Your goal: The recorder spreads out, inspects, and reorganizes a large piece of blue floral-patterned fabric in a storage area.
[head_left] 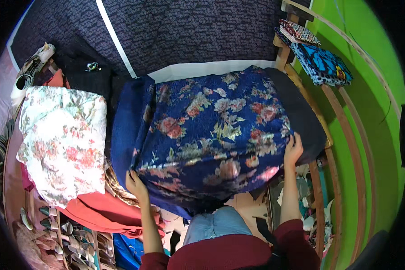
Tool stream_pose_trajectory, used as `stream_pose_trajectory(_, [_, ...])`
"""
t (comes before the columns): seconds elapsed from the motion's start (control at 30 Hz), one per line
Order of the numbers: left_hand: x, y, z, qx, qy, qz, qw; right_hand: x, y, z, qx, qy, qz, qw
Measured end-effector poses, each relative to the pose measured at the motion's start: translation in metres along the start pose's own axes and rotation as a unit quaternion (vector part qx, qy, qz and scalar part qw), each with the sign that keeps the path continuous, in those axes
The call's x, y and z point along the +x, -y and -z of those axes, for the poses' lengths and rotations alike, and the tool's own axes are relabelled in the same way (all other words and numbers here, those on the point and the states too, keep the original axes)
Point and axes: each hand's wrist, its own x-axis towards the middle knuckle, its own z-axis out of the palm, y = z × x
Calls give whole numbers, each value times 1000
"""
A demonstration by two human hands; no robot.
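Note:
A navy blue fabric (220, 117) with a pink and cream flower print lies spread before me, its near edge hanging toward my lap. My left hand (136, 185) is closed on its near left edge, fingers pinching the cloth. At the near right edge, my right hand (293, 150) grips the same fabric between thumb and fingers. Under its left side shows a plain dark blue strip (127, 121) of cloth. Beyond its right side lies a black cloth (297, 108) covering the surface beneath.
White floral fabric (63, 144) lies folded at left, above an orange-red cloth (108, 213). Shoe racks (76, 243) stand lower left. A wooden frame (346, 121) runs along the green wall at right, holding folded patterned cloths (321, 60). A dark patterned sheet (198, 36) hangs behind.

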Motion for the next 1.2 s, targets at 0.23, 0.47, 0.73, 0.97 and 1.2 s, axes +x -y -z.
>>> stream_pose_trajectory(0.23, [54,47,57,58,-49,-106,991,13,-1,35,5,93,-62,994])
stream_pose_trajectory(0.47, [12,103,33,-43,-109,-95,989,-57,-16,47,191,8,-156,969])
stream_pose_trajectory(0.73, [-46,181,3,126,-74,31,989,-119,-16,56,330,410,-399,751])
stream_pose_trajectory(0.97, [-46,211,-20,-8,-16,70,997,-180,-79,37,210,520,-181,808])
stream_pose_trajectory(1.2, [-59,185,15,-315,94,263,907,-181,-62,59,234,446,-261,824])
